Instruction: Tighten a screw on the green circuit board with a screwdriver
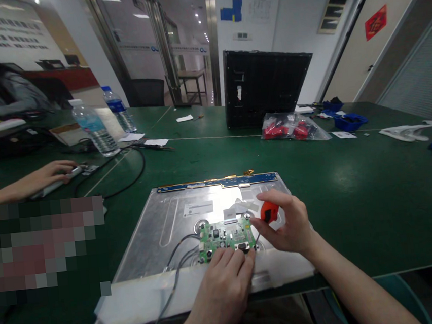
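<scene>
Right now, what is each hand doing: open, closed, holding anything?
Left hand: holds nothing, fingertips pressing the small green circuit board on the silver metal panel.
Right hand: closed on an orange-handled screwdriver.

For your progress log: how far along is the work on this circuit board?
Done: the metal panel lies face down on the table, its back exposed. In hand: the right hand holds an orange screwdriver at the green board corner, and the left hand steadies the board. Left: the board sits in place with its cables attached.
</scene>
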Motion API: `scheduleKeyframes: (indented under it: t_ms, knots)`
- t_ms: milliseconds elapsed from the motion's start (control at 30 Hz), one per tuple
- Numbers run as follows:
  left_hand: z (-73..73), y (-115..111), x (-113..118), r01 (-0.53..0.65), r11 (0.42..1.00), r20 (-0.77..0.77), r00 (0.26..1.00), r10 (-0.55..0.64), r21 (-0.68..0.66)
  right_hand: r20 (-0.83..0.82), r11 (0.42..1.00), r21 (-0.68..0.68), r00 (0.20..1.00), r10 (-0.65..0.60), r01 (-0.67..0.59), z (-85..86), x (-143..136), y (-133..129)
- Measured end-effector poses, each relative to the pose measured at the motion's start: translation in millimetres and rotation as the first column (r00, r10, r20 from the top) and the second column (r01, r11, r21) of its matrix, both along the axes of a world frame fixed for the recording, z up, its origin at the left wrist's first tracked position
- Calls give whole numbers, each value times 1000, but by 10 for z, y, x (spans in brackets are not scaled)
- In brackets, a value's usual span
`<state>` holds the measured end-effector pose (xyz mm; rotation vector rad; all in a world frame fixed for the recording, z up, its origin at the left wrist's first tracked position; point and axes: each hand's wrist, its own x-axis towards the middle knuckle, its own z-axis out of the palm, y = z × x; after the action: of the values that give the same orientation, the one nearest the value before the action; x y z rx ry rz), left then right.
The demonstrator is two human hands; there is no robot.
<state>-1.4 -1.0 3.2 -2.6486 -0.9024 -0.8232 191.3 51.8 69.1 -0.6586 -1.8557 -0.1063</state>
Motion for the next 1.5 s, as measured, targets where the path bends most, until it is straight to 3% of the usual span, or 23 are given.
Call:
scheduleKeyframes:
  t_ms: [233,600,933,1300,1500]
  knots:
    - [-45,6,-17,4,1000,3,1000,-4,-1,-1,995,-67,997,74,-74,30,47,-44]
    - [-21,6,1,-2,1000,6,1000,2,11,14,1000,13,1000,-2,1,11,16,-13]
    - [-27,11,-6,4,1000,10,1000,-4,12,11,996,-68,998,66,-65,65,55,-39]
    - [-33,14,-4,-2,1000,7,1000,2,31,4,998,19,998,-63,63,4,12,-22]
    - [-51,7,-11,-1,1000,-2,1000,1,0,25,1000,-24,1000,3,-2,28,49,-29]
